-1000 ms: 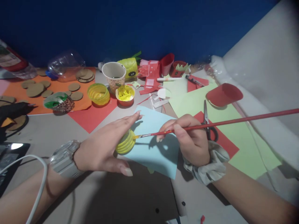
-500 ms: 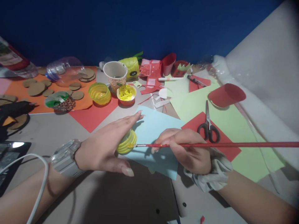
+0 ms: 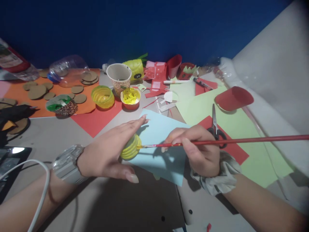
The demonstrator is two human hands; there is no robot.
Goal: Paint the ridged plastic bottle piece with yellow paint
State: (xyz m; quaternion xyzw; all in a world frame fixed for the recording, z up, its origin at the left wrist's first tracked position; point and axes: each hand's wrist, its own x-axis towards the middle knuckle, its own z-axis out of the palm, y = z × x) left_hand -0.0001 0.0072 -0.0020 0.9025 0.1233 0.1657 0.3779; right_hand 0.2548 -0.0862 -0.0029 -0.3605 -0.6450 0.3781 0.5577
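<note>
On the light blue paper [image 3: 166,164] sits a ribbed plastic bottle piece [image 3: 131,149] coated in yellow paint, its left part hidden by my hand. My left hand [image 3: 108,148] curves around it, with long fingers along the far side and the thumb apart on the near side; the contact is partly hidden. Pinched in my right hand [image 3: 198,148] is a red-handled paintbrush [image 3: 231,141], held nearly level. Its yellow tip meets the right side of the bottle piece.
Behind stand a paint pot [image 3: 130,98] with yellow paint, a paper cup [image 3: 119,77] of dark liquid and another yellow bottle piece [image 3: 103,98]. Scissors [image 3: 214,124] lie right on red paper. Cardboard discs [image 3: 37,91] lie left. A white cable [image 3: 45,174] crosses my left forearm.
The brush has shifted slightly right and up along the bottle piece, its handle tilting up at the far end. My left hand and the bottle piece stay put.
</note>
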